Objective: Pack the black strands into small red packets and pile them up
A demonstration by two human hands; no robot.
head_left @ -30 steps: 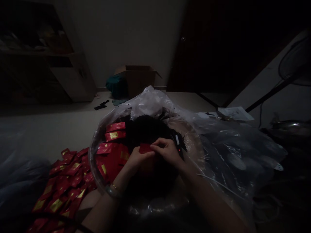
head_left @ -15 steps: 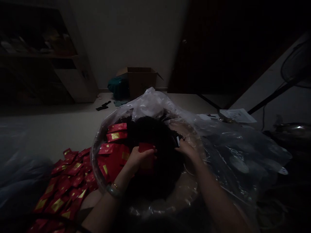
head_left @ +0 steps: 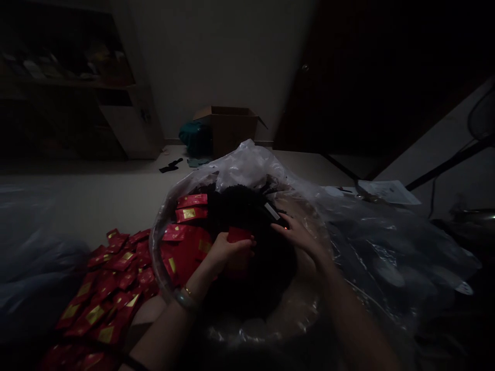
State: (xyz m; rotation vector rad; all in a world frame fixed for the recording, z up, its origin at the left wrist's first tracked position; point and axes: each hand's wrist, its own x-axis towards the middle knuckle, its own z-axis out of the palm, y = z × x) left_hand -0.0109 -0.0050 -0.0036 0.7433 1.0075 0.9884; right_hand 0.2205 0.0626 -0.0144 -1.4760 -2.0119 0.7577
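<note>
A red packet is gripped in my left hand, thumb across its front, above a heap of dark loose material that looks like tea leaves. My right hand holds a small black device with a pale strip on top and a red light glowing near my fingers; its kind is unclear in the dim light. Both hands are over a wide round container lined with clear plastic. Several red packets with gold labels lie on the heap's left side.
More red packets are piled on the left outside the container. Clear plastic sheeting spreads on the right. Behind stand an open cardboard box and a teal bundle. A paper sheet lies back right.
The view has shifted, so everything sits slightly further right. My right hand has turned the black device, showing its pale strip and a red light. My left hand still grips the red packet.
</note>
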